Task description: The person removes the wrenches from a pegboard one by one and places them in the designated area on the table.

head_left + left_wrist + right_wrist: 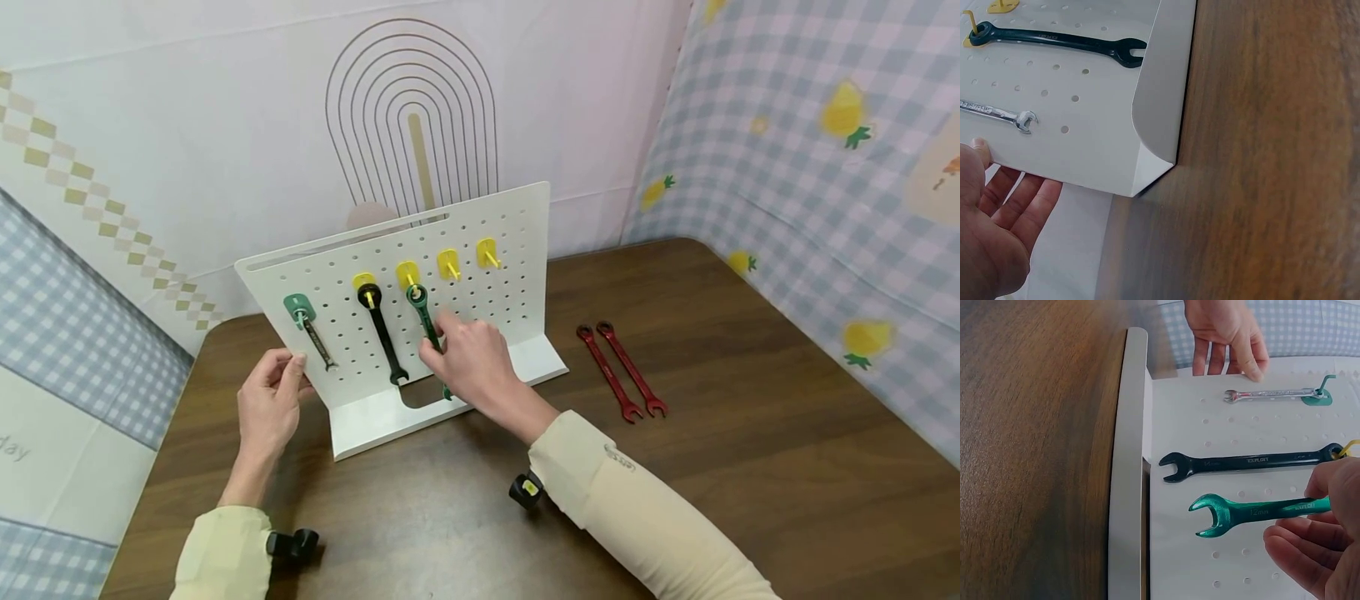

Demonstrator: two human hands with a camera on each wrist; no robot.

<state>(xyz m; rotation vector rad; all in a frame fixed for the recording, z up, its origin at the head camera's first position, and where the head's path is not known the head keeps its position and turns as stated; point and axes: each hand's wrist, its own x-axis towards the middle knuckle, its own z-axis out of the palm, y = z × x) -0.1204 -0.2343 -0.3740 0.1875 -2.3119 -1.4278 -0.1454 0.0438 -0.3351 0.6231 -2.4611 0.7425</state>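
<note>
My right hand pinches a green combination wrench by its shaft between thumb and fingers. The wrench's ring end overlaps the second yellow hook from the left, and its open end points down. With thumb in front and fingers behind, my left hand holds the left edge of a white pegboard. Close to that hand, a small silver wrench hangs from a green hook. A black wrench hangs on the leftmost yellow hook, beside the green one.
Two yellow hooks, one and another, stay bare on the board's right. Two red wrenches lie on the wooden table to its right. Patterned cloth hangs behind the table.
</note>
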